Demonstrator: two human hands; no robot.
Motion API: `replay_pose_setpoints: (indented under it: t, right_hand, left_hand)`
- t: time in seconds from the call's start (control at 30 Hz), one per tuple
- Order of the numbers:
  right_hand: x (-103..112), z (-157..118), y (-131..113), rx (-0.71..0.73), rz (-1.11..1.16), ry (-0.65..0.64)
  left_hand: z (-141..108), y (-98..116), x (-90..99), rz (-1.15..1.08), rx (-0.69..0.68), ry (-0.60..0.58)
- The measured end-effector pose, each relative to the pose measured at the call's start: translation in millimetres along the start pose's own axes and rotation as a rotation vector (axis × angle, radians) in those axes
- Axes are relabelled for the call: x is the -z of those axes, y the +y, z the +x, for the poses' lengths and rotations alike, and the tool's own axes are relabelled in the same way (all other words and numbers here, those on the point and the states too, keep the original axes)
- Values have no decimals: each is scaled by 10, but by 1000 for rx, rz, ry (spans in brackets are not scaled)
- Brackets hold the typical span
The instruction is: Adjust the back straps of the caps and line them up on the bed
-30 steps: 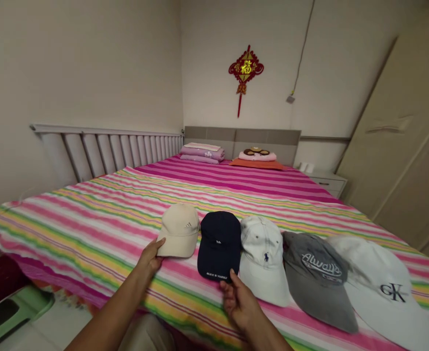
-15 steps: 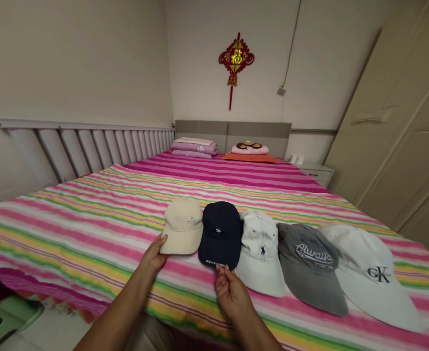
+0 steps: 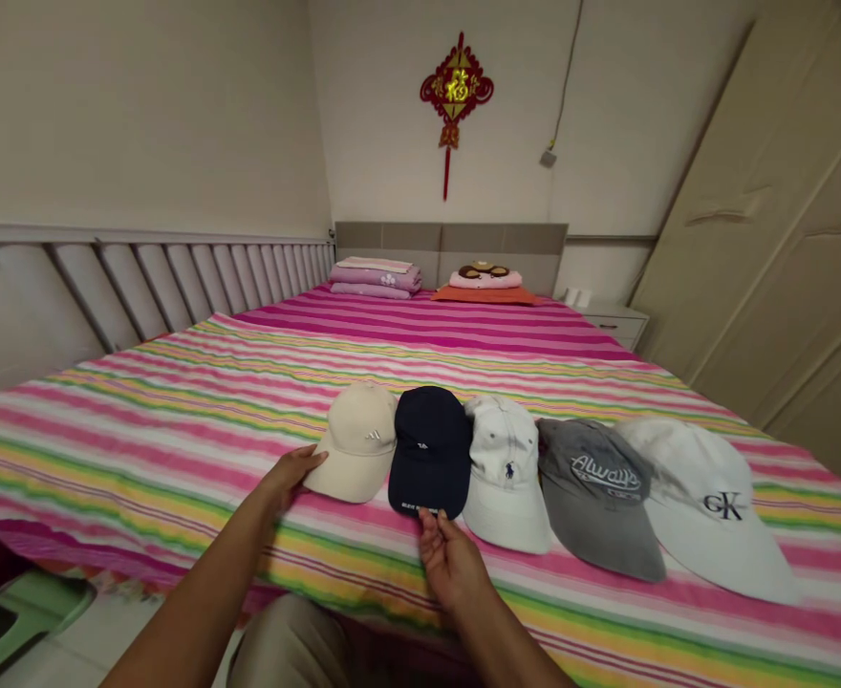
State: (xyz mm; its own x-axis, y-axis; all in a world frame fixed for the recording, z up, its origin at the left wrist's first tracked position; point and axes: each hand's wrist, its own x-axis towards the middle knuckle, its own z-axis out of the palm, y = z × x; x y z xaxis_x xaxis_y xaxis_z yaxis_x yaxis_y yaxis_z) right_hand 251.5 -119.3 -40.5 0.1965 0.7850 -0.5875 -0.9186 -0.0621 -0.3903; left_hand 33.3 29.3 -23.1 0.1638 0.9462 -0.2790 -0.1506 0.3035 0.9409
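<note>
Several baseball caps lie side by side on the bed, brims toward me. At the left end is a beige cap (image 3: 360, 430), and my left hand (image 3: 292, 475) grips the left edge of its brim between thumb and fingers. Beside it sits a navy cap (image 3: 431, 440) with small white lettering along the brim. My right hand (image 3: 451, 557) pinches the front edge of that brim. Further right come a white cap with a dark polo logo (image 3: 507, 468), a grey cap with white script (image 3: 599, 497) and a white cap marked CK (image 3: 711, 506).
A striped sheet (image 3: 177, 420) covers the bed. Folded purple bedding (image 3: 377, 279) and a pink-and-orange pile (image 3: 485, 284) lie by the headboard (image 3: 499, 244). Slatted railing (image 3: 155, 277) runs along the left. A green stool (image 3: 26, 616) stands on the floor at lower left.
The beige cap has turned slightly, its brim swinging left with my left hand. My right hand stays at the navy brim. The camera view has shifted a little.
</note>
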Motion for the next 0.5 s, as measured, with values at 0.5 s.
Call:
replay_pose_setpoints:
  t: [0.5]
  right_hand:
    - [443,-397,-389,63,-76,26]
  left_hand:
    - [-620,-304,-585,443,-419,246]
